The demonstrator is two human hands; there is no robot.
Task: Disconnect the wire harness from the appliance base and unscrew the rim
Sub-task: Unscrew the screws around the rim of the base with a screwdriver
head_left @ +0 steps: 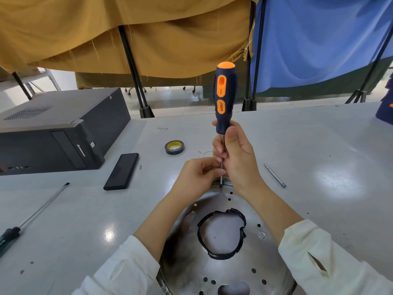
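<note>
Head view. Appliance base (225, 271), a shiny metal disc with holes and a black ring at its middle, lies at the near edge of the table (319, 145), between the forearms. Screwdriver (225, 99) stands upright, its tip at the base's far rim (223, 185), apparently seated on a screw there; the screw head is too small to make out.

Right hand (236, 158) is wrapped around the bare shaft and the bottom of the handle, fingers curled, thumb against the handle. Left hand (197, 177) pinches the shaft low down, fingertips just above the tip, steadying it. No wire harness is clearly visible; a thin pale wire shows on the table beyond the hands, near the tape roll (174, 147).

Risks, as judgement:
- Grip sits low on the shaft, most of the handle unheld. Little torque and little downward pressure, so the tip may cam out and chew the screw head.
- If the tip slips, the left fingertips are right beside it and could get jabbed or scraped along the rim edge.
- Neither hand holds the base; it may spin or slide on the smooth table when turning force comes on.
- A freed screw could roll away or drop through a hole.

Elsewhere: computer tower (53, 133) at the far left, dark flat case (121, 171) beside it, second screwdriver (32, 218) toward the left edge, loose bit (274, 175) to the right.
</note>
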